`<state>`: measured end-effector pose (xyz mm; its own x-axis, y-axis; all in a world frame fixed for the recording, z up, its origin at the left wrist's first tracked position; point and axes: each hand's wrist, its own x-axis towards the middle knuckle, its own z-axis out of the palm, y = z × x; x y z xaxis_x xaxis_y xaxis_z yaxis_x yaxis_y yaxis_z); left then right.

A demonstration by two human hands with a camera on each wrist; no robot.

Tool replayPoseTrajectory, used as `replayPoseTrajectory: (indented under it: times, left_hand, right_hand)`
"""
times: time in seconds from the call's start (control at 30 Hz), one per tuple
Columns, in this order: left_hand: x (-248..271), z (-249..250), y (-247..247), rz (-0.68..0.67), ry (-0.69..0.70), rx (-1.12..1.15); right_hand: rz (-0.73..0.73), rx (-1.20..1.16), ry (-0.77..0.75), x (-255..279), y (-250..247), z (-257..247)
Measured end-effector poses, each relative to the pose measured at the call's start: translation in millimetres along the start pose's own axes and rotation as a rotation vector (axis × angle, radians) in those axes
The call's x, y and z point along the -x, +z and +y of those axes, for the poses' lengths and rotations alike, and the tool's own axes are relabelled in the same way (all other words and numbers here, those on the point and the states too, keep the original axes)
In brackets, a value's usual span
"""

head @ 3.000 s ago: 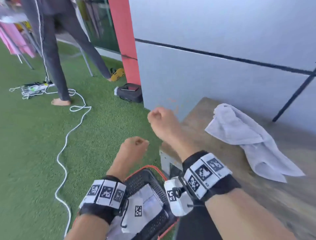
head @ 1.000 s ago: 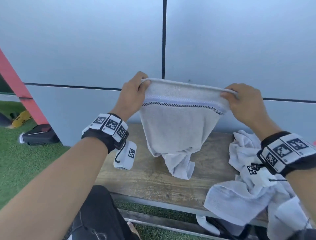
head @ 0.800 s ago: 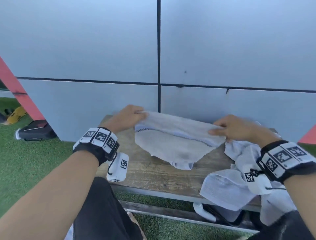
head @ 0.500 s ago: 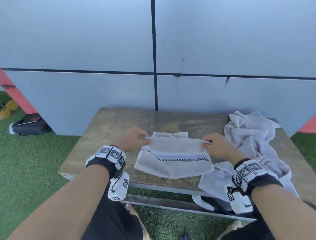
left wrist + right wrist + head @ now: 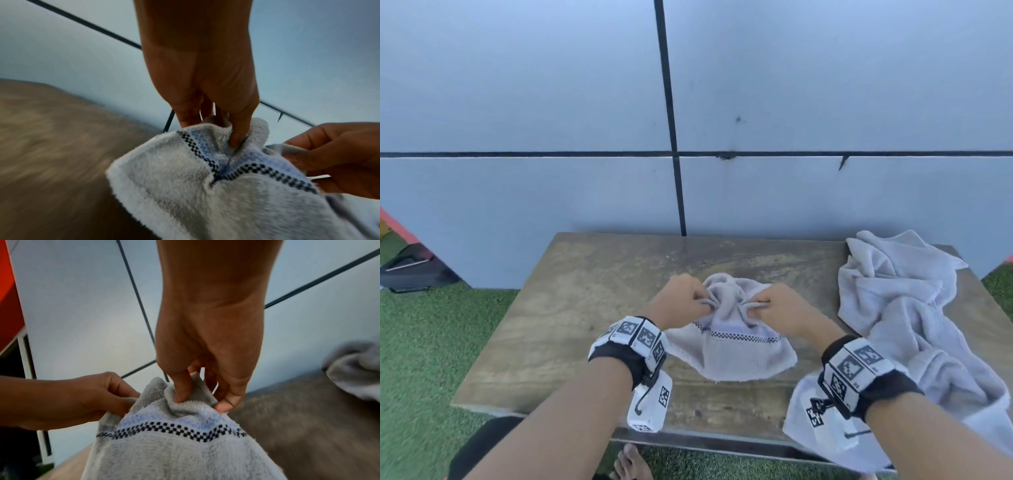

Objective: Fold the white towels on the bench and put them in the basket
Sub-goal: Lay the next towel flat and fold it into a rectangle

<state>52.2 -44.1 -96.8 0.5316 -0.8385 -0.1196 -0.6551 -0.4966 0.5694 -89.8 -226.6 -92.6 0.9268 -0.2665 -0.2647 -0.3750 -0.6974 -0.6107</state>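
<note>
Near edge of bench (image 5: 558,342): wooden top, worn; wrist-mounted white camera boxes hanging just over front lip.
Left hand (image 5: 681,305): fingers curled, thumb and forefinger pinching left upper edge of towel; wrist view shows thumb (image 5: 239,129) pressed into a fold.
Right hand (image 5: 784,308): same grip on right upper edge; forefinger (image 5: 182,386) tucked into cloth, thumb underneath.
Hands, relation: close together, cloth bunched between them, not touching each other.
Towel (image 5: 736,356): white, blue band with black checker stripe; lower part lying flat on bench centre, upper edge gathered and lifted in both pinches.
Second towel pile (image 5: 900,301): crumpled, right side of bench, near right forearm, one end draped over front edge.
Basket: out of sight in all views.
Ground: green turf (image 5: 421,342); black case (image 5: 410,270) at far left.
Behind: grey panelled wall (image 5: 517,102), dark seams.
</note>
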Motion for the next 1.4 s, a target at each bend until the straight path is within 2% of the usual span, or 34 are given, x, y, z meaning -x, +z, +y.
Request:
replayPoseTrajectory:
  times: [0.13, 0.23, 0.37, 0.47, 0.53, 0.67, 0.73, 0.83, 0.9, 0.97, 1.03, 1.23, 1.4]
  left_hand:
    - [-53, 24, -53, 0.242, 0.023, 0.024]
    - [-81, 42, -101, 0.414, 0.041, -0.028]
    - [-97, 31, -152, 0.635, -0.050, -0.016]
    - [-102, 21, -173, 0.734, -0.095, 0.020]
    - [-106, 24, -179, 0.732, -0.086, 0.065]
    - [-114, 24, -184, 0.743, -0.101, 0.293]
    - [-115, 23, -184, 0.767, -0.091, 0.370]
    - [-113, 20, -183, 0.800, -0.069, 0.234]
    - [-107, 19, -180, 0.783, -0.064, 0.151]
    - [-100, 13, -179, 0.765, -0.067, 0.138]
    - [-93, 8, -176, 0.746, -0.062, 0.152]
    - [-60, -1, -161, 0.622, -0.096, 0.095]
    - [-23, 0, -148, 0.558, -0.099, 0.109]
  right_hand:
    - [0.205, -0.073, -0.006, -39, -73, -13]
    - [0.447, -0.045, 0.005, -63, -128, -24]
    - [0.751, -0.013, -0.032, -74, -187, -20]
    - [0.831, -0.044, -0.069, -78, -206, -19]
    - [0.837, -0.071, -0.054, -81, -208, -23]
    - [0.757, -0.241, 0.048, -88, -204, -30]
    - [0.782, -0.316, 0.046, -89, -202, -33]
    - [0.808, -0.303, 0.021, -91, -201, -32]
    - [0.740, -0.197, 0.029, -88, -200, -29]
    - [0.710, -0.098, 0.048, -84, -198, -25]
    - [0.745, -0.036, 0.056, -79, -196, -23]
    - [0.657, 0.042, 0.056, -55, -173, -14]
    - [0.790, 0.009, 0.025, -21, -152, -18]
